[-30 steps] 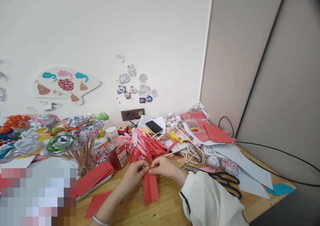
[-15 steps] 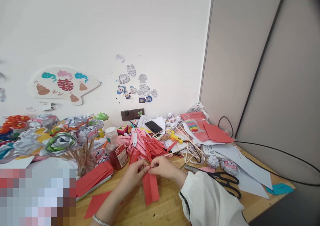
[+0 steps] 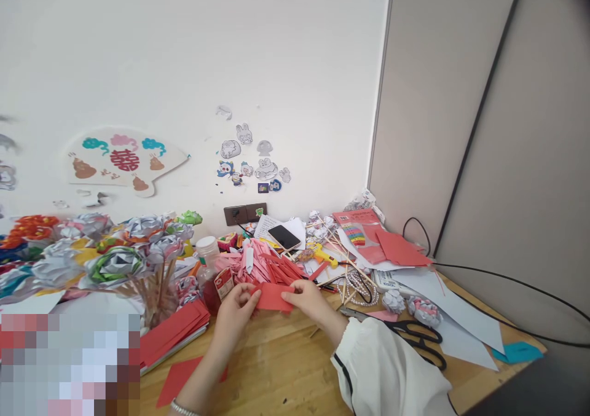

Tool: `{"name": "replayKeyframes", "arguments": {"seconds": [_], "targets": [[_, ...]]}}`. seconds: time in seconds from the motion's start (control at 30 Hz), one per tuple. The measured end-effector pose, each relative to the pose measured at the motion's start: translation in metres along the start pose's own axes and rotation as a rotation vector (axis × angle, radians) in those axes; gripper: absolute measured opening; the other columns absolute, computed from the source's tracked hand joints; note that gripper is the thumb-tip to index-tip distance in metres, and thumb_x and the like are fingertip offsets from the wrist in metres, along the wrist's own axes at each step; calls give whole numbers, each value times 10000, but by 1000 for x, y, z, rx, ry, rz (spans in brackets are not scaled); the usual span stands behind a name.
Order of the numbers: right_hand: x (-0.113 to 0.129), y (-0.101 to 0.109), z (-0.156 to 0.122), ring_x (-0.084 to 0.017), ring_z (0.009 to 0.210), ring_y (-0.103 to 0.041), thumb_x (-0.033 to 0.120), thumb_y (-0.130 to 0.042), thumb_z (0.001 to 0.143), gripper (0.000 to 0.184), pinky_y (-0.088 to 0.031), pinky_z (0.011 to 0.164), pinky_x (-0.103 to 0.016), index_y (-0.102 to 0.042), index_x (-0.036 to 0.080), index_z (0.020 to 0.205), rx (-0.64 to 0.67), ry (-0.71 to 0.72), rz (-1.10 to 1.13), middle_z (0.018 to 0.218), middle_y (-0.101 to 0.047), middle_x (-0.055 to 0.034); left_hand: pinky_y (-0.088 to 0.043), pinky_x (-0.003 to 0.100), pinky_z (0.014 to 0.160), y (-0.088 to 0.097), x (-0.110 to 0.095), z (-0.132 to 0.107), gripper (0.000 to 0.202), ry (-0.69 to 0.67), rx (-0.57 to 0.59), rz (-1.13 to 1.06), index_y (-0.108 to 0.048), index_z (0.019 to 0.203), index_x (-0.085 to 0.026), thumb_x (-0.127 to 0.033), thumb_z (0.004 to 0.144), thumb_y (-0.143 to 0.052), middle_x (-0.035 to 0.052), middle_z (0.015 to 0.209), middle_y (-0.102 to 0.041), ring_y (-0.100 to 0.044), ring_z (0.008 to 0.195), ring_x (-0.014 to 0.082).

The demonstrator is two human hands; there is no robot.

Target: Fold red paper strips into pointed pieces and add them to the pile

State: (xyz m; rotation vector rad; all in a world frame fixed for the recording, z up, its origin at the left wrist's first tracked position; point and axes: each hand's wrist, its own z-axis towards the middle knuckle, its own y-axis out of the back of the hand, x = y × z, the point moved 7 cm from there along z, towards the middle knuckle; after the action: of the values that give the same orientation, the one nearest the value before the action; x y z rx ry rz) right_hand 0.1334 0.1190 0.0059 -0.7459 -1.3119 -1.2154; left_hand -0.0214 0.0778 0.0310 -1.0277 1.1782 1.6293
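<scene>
A piece of red paper (image 3: 273, 297) is stretched between my two hands, a little above the wooden table. My left hand (image 3: 238, 305) pinches its left edge between thumb and fingers. On the opposite edge, my right hand (image 3: 308, 299) grips it the same way. Just behind the paper lies a heap of pink and red paper strips (image 3: 262, 262). Another sheet of red paper (image 3: 179, 379) rests flat by my left forearm, partly covered by it. A stack of red paper (image 3: 177, 333) sits farther left.
Paper flowers on sticks (image 3: 115, 262) crowd the left side beside a jar (image 3: 208, 256). Black-handled scissors (image 3: 417, 336) lie near my right sleeve. Behind are a phone (image 3: 284, 237), a yellow glue gun (image 3: 324, 255) and bead strings (image 3: 357, 288). A black cable (image 3: 507, 274) crosses at right.
The red paper hung lengthwise from my pinched fingertips before; now it is held crosswise and looks shorter. My hands have moved apart to its two sides.
</scene>
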Motion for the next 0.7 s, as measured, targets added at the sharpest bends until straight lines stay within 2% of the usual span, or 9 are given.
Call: {"name": "replayKeyframes", "arguments": {"seconds": [0.1,0.17,0.23,0.3,0.37,0.5,0.6,0.7], "targets": [[0,12,4,-78,497,-396,320,-582,592,215,-314,481,-192,-488,128,574,-102,6,119,527,-447,33,-344,194,404,-15,4,-5,245,95,168,0,-419,623,-180,-399,628,-530,-52,432,-517,-462,379,92],[2,15,4,-89,518,-416,319,-584,595,207,-336,505,-203,-496,131,593,-137,39,114,546,-463,27,-339,194,407,-28,3,-14,237,144,304,34,-414,572,-179,-376,614,-539,-45,438,-528,-462,384,91],[8,13,2,-106,574,-449,305,-592,599,186,-358,552,-214,-523,135,632,-122,93,56,597,-501,14,-337,200,412,-44,2,-27,203,189,486,89,-472,606,-164,-351,601,-549,-45,466,-534,-468,402,98],[15,4,-3,-119,639,-473,281,-607,595,167,-369,606,-222,-552,142,668,-52,151,-13,662,-536,2,-342,203,447,-53,-4,-35,196,135,565,146,-520,620,-151,-345,610,-541,-39,516,-535,-465,454,99],[23,-8,-8,-119,642,-477,278,-610,601,149,-368,607,-218,-571,146,660,61,193,-54,661,-545,3,-345,207,486,-53,-9,-33,220,52,499,197,-534,589,-144,-360,630,-519,-31,546,-529,-457,504,103],[28,-13,-12,-106,597,-470,409,-525,682,282,-366,548,-207,-585,152,780,110,162,115,674,-544,-6,-360,219,517,-43,-12,-22,293,-15,317,191,-545,576,-137,-415,650,-491,-4,577,-555,-473,554,130],[22,-13,-11,-83,494,-439,498,-414,732,395,-346,484,-202,-571,139,781,138,56,320,601,-508,1,-389,232,559,-40,-11,-17,331,-24,309,112,-577,653,-126,-440,668,-473,28,650,-604,-511,613,157],[22,-16,-13,-70,464,-431,497,-445,718,386,-332,467,-193,-547,125,717,212,29,424,565,-478,11,-408,256,626,-41,-12,-15,355,-53,330,73,-592,737,-110,-431,696,-446,57,714,-631,-537,665,179]]}}
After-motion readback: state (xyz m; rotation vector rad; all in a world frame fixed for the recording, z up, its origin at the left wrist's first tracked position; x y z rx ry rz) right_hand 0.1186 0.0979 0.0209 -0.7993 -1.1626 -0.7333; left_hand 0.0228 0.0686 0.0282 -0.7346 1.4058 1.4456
